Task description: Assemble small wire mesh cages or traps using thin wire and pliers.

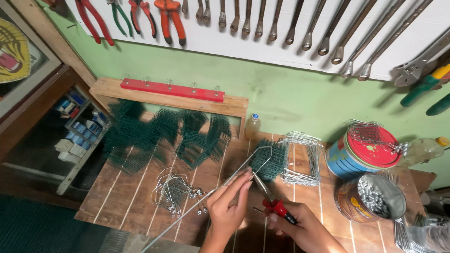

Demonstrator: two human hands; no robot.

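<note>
My left hand (228,202) pinches a long thin metal wire (206,194) that runs from the lower left up to a bent rectangular loop (263,151). My right hand (300,225) grips red-handled needle-nose pliers (272,199), their jaws meeting the wire beside my left fingertips. A small square of dark green mesh (272,161) lies just beyond the pliers, under the wire loop.
Folded green mesh pieces (164,136) cover the wooden table (117,197) at the back left. A pile of finished wire-and-mesh pieces (176,192), a stack of bent wire frames (302,157), a red-lidded tin (363,150) and a can of metal bits (375,199) surround my hands. Pliers and wrenches (290,21) hang on the wall.
</note>
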